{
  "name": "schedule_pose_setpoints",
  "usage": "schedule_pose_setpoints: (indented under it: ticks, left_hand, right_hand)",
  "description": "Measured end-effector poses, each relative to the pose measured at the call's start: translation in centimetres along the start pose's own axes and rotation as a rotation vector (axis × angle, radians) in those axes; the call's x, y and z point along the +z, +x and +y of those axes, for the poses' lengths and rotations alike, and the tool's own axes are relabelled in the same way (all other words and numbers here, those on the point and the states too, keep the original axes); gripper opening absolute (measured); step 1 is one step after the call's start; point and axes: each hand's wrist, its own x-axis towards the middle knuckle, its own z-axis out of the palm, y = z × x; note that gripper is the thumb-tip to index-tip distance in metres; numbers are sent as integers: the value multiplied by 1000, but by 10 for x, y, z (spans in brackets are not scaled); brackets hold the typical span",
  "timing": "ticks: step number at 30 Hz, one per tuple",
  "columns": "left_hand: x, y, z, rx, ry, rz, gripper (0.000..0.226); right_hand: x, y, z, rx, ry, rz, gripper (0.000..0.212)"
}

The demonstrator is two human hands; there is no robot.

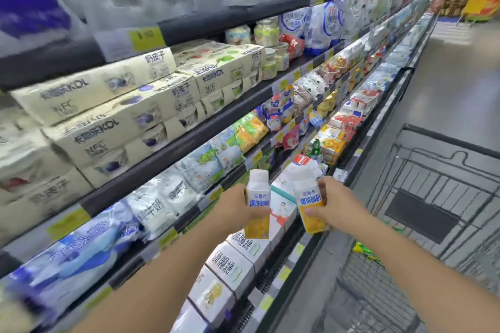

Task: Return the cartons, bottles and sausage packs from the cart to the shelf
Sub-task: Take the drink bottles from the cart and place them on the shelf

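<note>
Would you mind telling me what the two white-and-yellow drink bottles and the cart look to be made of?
The left white-and-yellow drink bottle and the right white-and-yellow drink bottle look like opaque white plastic: moulded shoulders, matte caps, with glossy printed sleeves. The grey shopping cart appears to be painted or coated metal wire, judging by its thin welded grid bars.

"爆珠酸奶" is printed in blue on the two white-and-yellow bottles [258, 205] held at lower centre. "KOL", "NFC" and "奶皮子" are printed on the cream boxes [89, 105] at upper left. "纯牛奶" is seen on the white packs [162, 208] at left centre.
</note>
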Motion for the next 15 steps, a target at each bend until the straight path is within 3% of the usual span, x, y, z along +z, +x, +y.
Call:
schedule_pose_setpoints:
  ticks: [6, 15]
  left_hand:
    - [-38, -74, -34, -46, -119, 152, 39]
    - [-72, -242, -97, -302, -102, 529, 45]
  right_hand:
    - [34, -25, -65, -179, 43, -100, 48]
    - [120, -109, -145, -517, 59, -363, 49]
